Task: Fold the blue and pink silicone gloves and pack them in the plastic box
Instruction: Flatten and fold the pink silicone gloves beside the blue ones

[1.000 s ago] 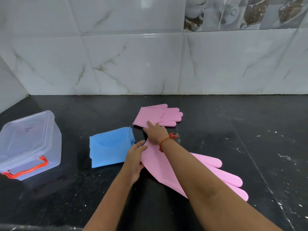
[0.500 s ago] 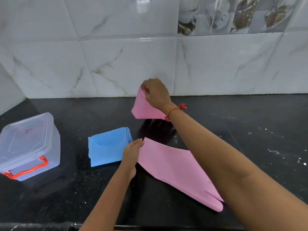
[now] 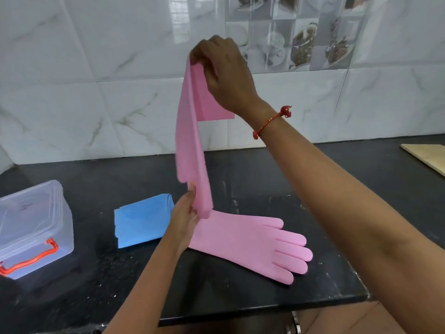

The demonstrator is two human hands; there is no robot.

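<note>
My right hand [image 3: 224, 75] pinches the cuff end of a pink silicone glove [image 3: 190, 145] and holds it high, so that it hangs down long and edge-on. My left hand [image 3: 185, 218] grips the glove's lower finger end just above the counter. A second pink glove [image 3: 250, 244] lies flat on the black counter [image 3: 240, 297] below, fingers pointing right. The folded blue gloves [image 3: 142, 220] rest as a stack to the left of my left hand. The clear plastic box [image 3: 31, 227] with its lid on and orange clasp stands at the far left.
A marble-tiled wall [image 3: 96, 92] rises right behind the counter. A pale wooden board [image 3: 426, 157] lies at the far right edge. The counter's front edge runs close to my body at the bottom of the view.
My right hand has lifted the far pink glove from the counter to high in the air. My left hand left the lying glove's cuff and took the hanging glove's lower end.
</note>
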